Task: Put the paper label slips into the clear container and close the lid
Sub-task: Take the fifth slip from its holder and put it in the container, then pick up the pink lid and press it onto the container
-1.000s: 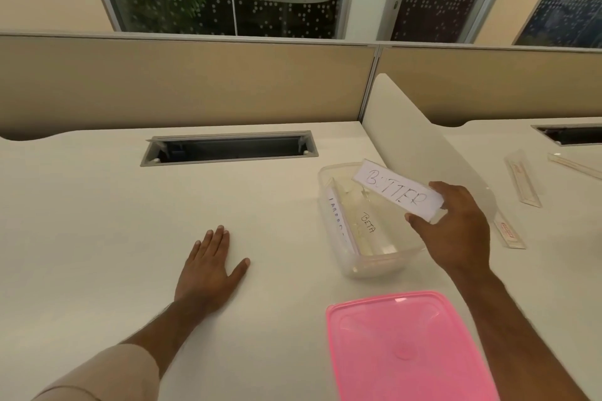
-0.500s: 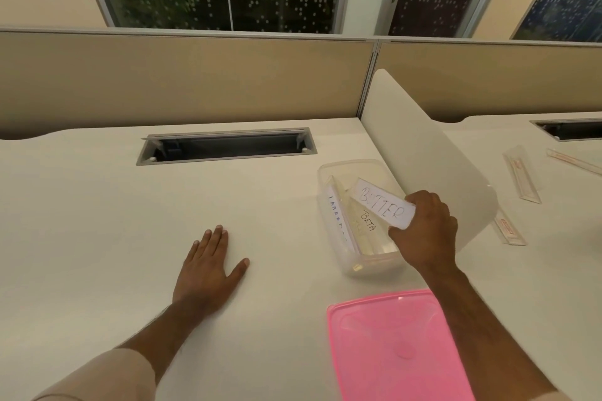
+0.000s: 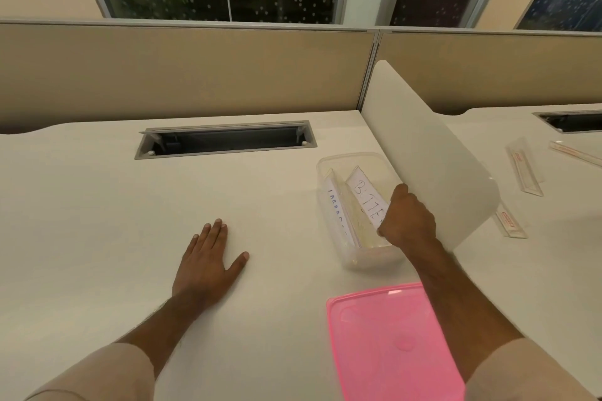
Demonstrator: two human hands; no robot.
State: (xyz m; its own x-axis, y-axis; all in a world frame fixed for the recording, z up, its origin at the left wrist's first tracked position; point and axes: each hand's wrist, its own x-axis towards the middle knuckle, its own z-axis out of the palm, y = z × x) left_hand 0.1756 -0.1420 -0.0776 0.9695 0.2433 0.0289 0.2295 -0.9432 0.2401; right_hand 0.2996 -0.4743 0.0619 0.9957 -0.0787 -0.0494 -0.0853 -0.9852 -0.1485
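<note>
Pinching the handwritten paper slip (image 3: 366, 202) at its near end, the right hand (image 3: 408, 221) is reaching down into the clear container (image 3: 329, 169), with its fingers curled round the paper and its knuckles facing the camera. Only the letters "BITTE" are showing on this slip; the rest is hidden behind the hand. It is lying tilted inside the container, its far end pointing toward the far wall. Another slip (image 3: 337, 213), bearing blue lettering too small to read, is standing on edge along the container's left wall. Whether more slips are lying on the bottom cannot be told through the cloudy plastic.

The container is sitting open toward the right edge of the desk (image 3: 97, 205), just beside the white curved divider (image 3: 423, 146) that is rising there. Its pink lid (image 3: 391, 342) is lying flat on the desk nearer the front edge, apart from the container, partly under the right forearm.

Resting palm down on the desk toward the middle, the left hand (image 3: 208, 264) is keeping its fingers straight and thumb spread, holding nothing, well apart from the container.

A grey cable slot (image 3: 224, 140) is sitting open toward the desk's back edge. On the neighbouring desk past the divider, several clear plastic rulers (image 3: 524, 169) are lying.
</note>
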